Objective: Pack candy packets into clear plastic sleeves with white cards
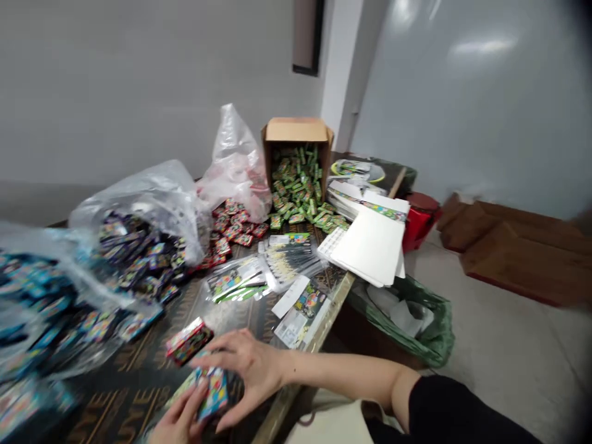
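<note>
Black sleeve (456,410) nearest; left hand (179,419) clasps a blue packet (217,391), right hand (252,362) spread apart around it

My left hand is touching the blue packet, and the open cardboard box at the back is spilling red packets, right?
Not quite: the head view shows green packets spilling from the open cardboard box. Your left hand is touching the blue packet.
</note>
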The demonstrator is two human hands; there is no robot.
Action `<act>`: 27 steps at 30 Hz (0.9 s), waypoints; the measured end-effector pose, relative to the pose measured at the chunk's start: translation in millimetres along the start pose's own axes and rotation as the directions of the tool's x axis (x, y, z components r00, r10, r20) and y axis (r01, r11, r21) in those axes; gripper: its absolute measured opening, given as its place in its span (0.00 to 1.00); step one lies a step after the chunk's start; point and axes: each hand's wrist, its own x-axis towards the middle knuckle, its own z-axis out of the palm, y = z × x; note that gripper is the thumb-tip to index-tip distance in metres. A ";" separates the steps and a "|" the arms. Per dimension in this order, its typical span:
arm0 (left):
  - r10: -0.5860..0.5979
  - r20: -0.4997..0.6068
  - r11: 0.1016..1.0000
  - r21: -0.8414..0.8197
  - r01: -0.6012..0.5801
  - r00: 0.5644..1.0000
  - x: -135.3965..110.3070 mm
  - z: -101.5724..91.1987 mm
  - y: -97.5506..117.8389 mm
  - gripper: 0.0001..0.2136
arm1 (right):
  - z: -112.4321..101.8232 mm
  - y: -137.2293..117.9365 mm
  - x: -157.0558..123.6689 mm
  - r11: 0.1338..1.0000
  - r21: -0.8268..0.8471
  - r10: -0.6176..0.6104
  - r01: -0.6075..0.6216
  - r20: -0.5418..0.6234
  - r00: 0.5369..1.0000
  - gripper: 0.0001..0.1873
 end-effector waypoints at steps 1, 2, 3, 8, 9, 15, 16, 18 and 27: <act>-0.011 -0.024 0.999 -0.033 0.010 1.000 -8.7 7.9 2.1 0.15 | -1.0 -1.6 -3.0 0.999 0.035 -0.002 0.003 -0.044 0.999 0.44; -0.013 0.005 0.997 -0.082 0.013 1.000 -16.9 15.3 4.5 0.16 | -3.1 -2.9 -6.1 0.997 0.083 0.006 0.002 -0.085 0.996 0.44; -0.006 0.046 0.993 -0.116 0.011 0.999 -23.6 21.9 7.0 0.16 | -6.0 -3.2 -9.4 0.990 0.139 0.021 -0.004 -0.119 0.993 0.43; 0.164 0.167 0.980 0.084 -0.180 0.972 -20.4 16.6 14.7 0.22 | -20.8 22.5 -31.0 0.911 0.395 0.233 -0.122 -0.246 0.941 0.43; 0.241 0.135 0.935 0.232 -0.268 0.961 -15.1 5.7 13.2 0.23 | -21.9 31.2 -36.1 0.891 0.431 0.279 -0.147 -0.263 0.924 0.44; 0.440 0.278 0.238 0.881 -0.410 0.854 14.1 -57.6 -25.8 0.37 | -25.9 70.3 -57.7 0.852 0.497 0.326 -0.161 -0.265 0.908 0.45; 0.425 0.285 0.180 0.904 -0.388 0.859 16.6 -59.8 -32.6 0.38 | -27.6 73.6 -58.4 0.856 0.494 0.310 -0.153 -0.254 0.916 0.45; 0.406 0.281 0.112 0.929 -0.353 0.870 17.5 -57.0 -41.1 0.36 | -32.0 77.4 -57.8 0.866 0.480 0.280 -0.138 -0.239 0.930 0.44; 0.426 0.189 0.634 0.636 -0.441 0.885 -27.1 17.5 -10.5 0.26 | -35.9 56.7 -53.7 0.899 0.428 0.204 -0.091 -0.225 0.953 0.42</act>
